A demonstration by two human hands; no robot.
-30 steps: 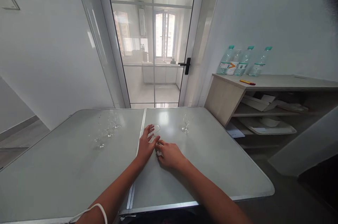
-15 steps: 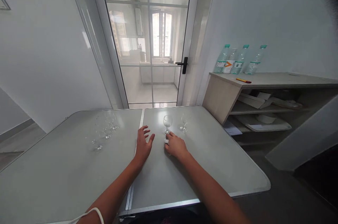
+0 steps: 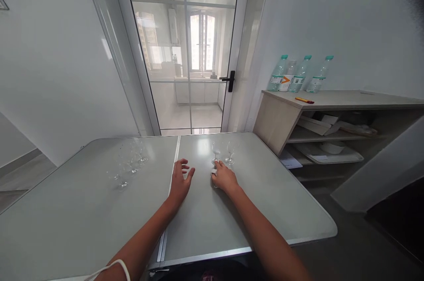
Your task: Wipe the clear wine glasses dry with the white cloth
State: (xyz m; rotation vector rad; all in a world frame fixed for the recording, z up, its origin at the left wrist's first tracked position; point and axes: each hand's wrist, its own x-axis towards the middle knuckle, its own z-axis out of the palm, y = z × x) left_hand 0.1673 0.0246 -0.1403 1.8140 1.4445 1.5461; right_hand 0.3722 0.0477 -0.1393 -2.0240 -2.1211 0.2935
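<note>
My right hand [image 3: 225, 177] is closed low over the table, its fingertips at the foot of a clear stemmed glass [image 3: 216, 149]. A small whitish patch shows beside those fingers; I cannot make out what it is. Close to the right of that glass stands another stemmed glass [image 3: 231, 153]. My left hand [image 3: 181, 179] hovers near the table's seam, fingers apart and slightly curled, holding nothing. Several more clear glasses [image 3: 134, 162] stand in a slanting row on the left half of the table, their outlines faint.
The pale table [image 3: 271, 210] has a metal seam [image 3: 177, 150] down its middle. Behind it is a glazed door [image 3: 188, 113] with a black handle [image 3: 231, 81]. At right, a shelf unit [image 3: 331, 100] carries several plastic bottles [image 3: 300, 75] and a yellow-red pen-like object [image 3: 304, 100].
The glass at my right fingertips has shifted right and slightly away, closer to the other glass, as my right hand moved with it. My left hand has stayed nearly still.
</note>
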